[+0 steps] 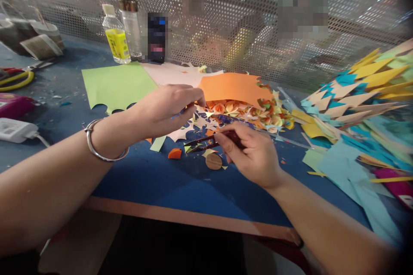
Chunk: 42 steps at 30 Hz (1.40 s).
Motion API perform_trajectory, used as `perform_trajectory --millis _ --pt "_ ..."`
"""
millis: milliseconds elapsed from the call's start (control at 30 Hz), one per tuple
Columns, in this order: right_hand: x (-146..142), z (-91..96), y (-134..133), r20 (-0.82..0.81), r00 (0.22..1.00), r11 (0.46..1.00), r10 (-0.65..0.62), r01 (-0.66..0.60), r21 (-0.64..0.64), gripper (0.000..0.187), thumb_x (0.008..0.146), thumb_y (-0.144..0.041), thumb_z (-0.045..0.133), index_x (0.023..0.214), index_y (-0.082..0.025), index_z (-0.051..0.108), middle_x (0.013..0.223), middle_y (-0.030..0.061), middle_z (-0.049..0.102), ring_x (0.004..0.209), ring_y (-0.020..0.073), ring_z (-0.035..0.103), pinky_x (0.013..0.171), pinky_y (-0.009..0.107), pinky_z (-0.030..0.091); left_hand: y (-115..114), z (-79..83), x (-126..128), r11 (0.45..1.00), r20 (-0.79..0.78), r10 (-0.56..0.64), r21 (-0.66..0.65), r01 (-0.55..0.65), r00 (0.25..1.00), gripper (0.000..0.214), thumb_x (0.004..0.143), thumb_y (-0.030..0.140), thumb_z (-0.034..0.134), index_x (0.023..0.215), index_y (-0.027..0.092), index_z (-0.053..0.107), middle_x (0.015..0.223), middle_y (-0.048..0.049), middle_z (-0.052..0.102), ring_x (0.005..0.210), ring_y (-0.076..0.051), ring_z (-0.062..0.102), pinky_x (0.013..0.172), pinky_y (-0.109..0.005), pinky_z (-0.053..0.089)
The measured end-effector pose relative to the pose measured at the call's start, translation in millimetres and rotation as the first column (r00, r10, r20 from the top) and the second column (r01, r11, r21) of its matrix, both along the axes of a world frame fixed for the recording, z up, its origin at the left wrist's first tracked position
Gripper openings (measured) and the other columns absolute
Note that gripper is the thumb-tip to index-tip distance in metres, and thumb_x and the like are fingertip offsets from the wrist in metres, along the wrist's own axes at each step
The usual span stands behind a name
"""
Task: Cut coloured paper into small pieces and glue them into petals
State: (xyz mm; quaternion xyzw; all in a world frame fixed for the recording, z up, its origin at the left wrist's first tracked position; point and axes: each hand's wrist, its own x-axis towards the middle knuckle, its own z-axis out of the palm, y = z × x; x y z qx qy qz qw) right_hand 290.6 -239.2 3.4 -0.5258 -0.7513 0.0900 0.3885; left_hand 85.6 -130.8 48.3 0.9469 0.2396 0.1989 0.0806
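My right hand (pixel 250 152) grips a pair of small scissors (pixel 203 141) with dark handles, their blades pointing left and slightly apart. Above the paper scraps hovers my left hand (pixel 174 105), its fingers curled and closed. A thin blue sliver shows under the palm; what the fingertips hold is hidden. Just below the blades lie an orange paper piece (pixel 174 153) and a round wood-grained disc (pixel 213 161). Behind my hands sits a heap of small folded paper pieces (pixel 238 109), partly covered by an orange sheet (pixel 232 88). A light green sheet (pixel 118 84) with scalloped cut edges lies left of it.
A yellow-labelled bottle (pixel 116 41), a clear tumbler (pixel 133 30) and a phone (pixel 157 36) stand against the perforated metal screen (pixel 222 21). Yellow-handled scissors (pixel 19 81) and a white charger (pixel 17 130) lie left. Layered coloured paper (pixel 358 90) is piled at right.
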Motion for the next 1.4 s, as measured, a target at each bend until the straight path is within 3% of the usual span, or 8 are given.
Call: perform_trajectory --millis 167,333,467,633,900,1067,1233,1400 --pt "9 2.0 3 -0.002 0.993 0.993 -0.117 0.117 0.011 0.018 0.093 -0.034 0.056 0.084 -0.019 0.061 0.054 -0.0034 0.057 0.043 0.0092 0.05 0.044 0.022 0.041 0 -3.7 4 0.995 0.109 0.045 -0.091 -0.035 0.993 0.03 0.091 0.019 0.043 0.115 0.018 0.061 0.096 -0.0063 0.067 0.083 -0.017 0.061 0.077 -0.03 0.047" --pt "15 8.8 -4 -0.005 0.995 0.995 -0.096 0.096 -0.026 0.018 0.092 -0.034 0.058 0.081 -0.02 0.061 0.053 -0.0036 0.055 0.042 0.0091 0.049 0.044 0.022 0.04 -5 -7.1 7 0.981 0.287 0.081 -0.193 -0.025 0.955 0.029 0.091 0.018 0.046 0.117 0.018 0.057 0.101 -0.0077 0.065 0.082 -0.016 0.064 0.071 -0.028 0.05" --pt "23 9.9 -3 0.132 0.984 0.987 -0.124 0.108 0.118 0.013 0.091 -0.029 0.058 0.083 -0.02 0.061 0.063 -0.0007 0.062 0.05 0.0106 0.055 0.05 0.023 0.043 -2 -12.6 9 0.938 0.373 0.089 -0.342 0.048 0.924 0.03 0.089 0.018 0.049 0.118 0.016 0.054 0.095 -0.0066 0.065 0.069 -0.012 0.064 0.061 -0.026 0.051" --pt "35 16.9 -5 0.331 0.944 0.99 -0.003 -0.044 0.133 0.011 0.09 -0.022 0.056 0.08 -0.02 0.06 0.067 0.0007 0.064 0.056 0.0118 0.058 0.055 0.024 0.045 0 -16.3 12 0.88 0.431 0.069 -0.451 0.148 0.9 0.031 0.084 0.012 0.052 0.115 0.012 0.057 0.098 -0.0086 0.069 0.085 -0.014 0.069 0.072 -0.026 0.056" --pt "43 19.1 -15 0.497 0.851 0.979 0.172 -0.092 -0.181 0.024 0.088 -0.042 0.06 0.084 -0.019 0.063 0.062 -0.0011 0.06 0.052 0.0124 0.056 0.05 0.025 0.043 -9 -17.5 18 0.977 0.361 -0.003 -0.199 0.08 0.933 0.019 0.087 0.017 0.057 0.098 0.016 0.072 0.088 -0.0055 0.073 0.077 -0.013 0.065 0.073 -0.027 0.052" --pt "29 12.5 -12 0.31 0.951 1.0 0.014 -0.019 0.013 0.039 0.087 -0.044 0.064 0.113 -0.016 0.061 0.073 0.0009 0.066 0.053 0.012 0.059 0.053 0.026 0.048 -13 -24.7 22 0.973 0.32 -0.122 -0.148 0.177 0.939 0.02 0.089 0.015 0.054 0.099 0.017 0.071 0.091 -0.0057 0.073 0.08 -0.013 0.065 0.074 -0.026 0.052" --pt "16 10.3 -11 0.211 0.977 0.983 0.021 -0.058 0.173 0.01 0.091 -0.021 0.059 0.1 -0.02 0.063 0.087 0.0039 0.072 0.073 0.0153 0.068 0.069 0.027 0.053 -20 -29.5 27 0.956 0.261 -0.262 -0.061 0.287 0.929 0.023 0.088 0.009 0.05 0.099 0.014 0.07 0.09 -0.0075 0.072 0.085 -0.015 0.065 0.078 -0.027 0.052" --pt "18 14.9 -14 0.195 0.977 0.962 -0.085 0.03 0.27 0.008 0.09 -0.017 0.058 0.084 -0.022 0.062 0.07 0.0001 0.068 0.059 0.0142 0.063 0.061 0.027 0.049 -1 -25.7 17 0.988 0.22 -0.091 -0.102 0.116 0.971 0.026 0.086 0.014 0.051 0.102 0.017 0.071 0.096 -0.0069 0.072 0.079 -0.014 0.065 0.075 -0.027 0.051"
